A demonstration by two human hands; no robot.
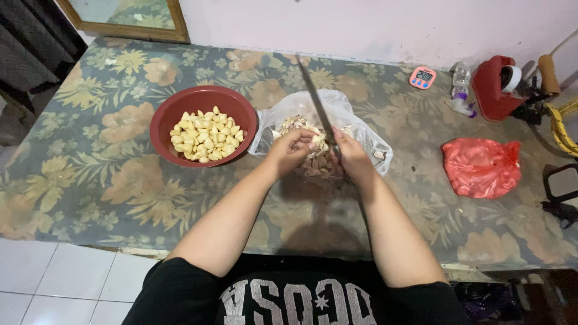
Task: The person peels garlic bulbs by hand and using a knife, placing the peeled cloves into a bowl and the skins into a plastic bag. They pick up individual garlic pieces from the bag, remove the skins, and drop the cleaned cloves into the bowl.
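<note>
On the table point(90, 180) a bowl point(165, 117) sits left of a plastic bag point(349, 114) — peeled garlic cloves point(206, 135) lie in the bowl, skins and cloves in the bag. Both hands meet over the bag, the left hand point(289, 150) beside the right hand point(352, 157), whose knife point(316, 108) points away toward the wall. Right of them lies a crumpled bag point(481, 165); behind it — a small timer point(422, 77) and a bottle point(460, 87).

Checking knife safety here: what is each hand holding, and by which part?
Right hand grips the knife by its handle, blade pointing away. Left hand pinches a garlic clove at its fingertips.
</note>
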